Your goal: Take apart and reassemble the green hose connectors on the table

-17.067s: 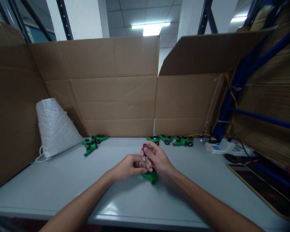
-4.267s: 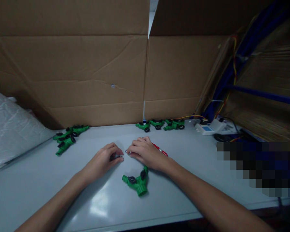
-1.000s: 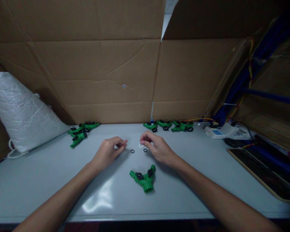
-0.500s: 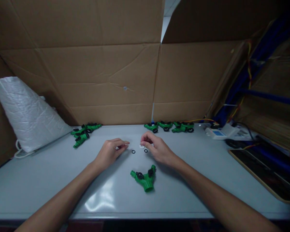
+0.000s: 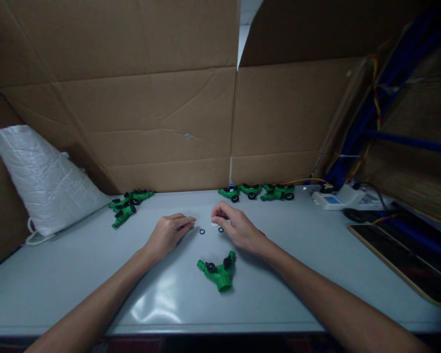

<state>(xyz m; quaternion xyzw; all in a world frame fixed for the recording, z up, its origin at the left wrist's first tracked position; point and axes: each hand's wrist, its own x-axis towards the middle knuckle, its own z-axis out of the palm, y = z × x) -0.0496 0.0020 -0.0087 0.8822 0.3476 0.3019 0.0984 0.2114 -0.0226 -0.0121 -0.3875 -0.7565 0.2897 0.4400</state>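
Note:
My right hand (image 5: 238, 226) has its thumb and fingers closed on a small white ring (image 5: 214, 224) at the tabletop. Just by the right thumb lies a black O-ring (image 5: 221, 230); a second black O-ring (image 5: 202, 232) rests between the two hands. My left hand (image 5: 169, 234) is pinched, thumb against fingers; whatever the tips hold is too small to make out. Nearer to me, a green Y-shaped hose splitter (image 5: 217, 275) with two black valve levers lies with its wide opening toward me, touched by neither hand.
More green splitters lie at the back left (image 5: 124, 214) and back right (image 5: 249, 191) of the grey table (image 5: 77, 274). A white bag (image 5: 46, 181) leans at the left. A cardboard wall (image 5: 169, 113) closes the back. Right, a power strip (image 5: 330, 200) and a dark tablet-like panel (image 5: 400, 260).
Both hands keep nearly the same pose, with only slight finger movement. The whole view has shifted a little; the O-rings and the splitter stay in place on the table.

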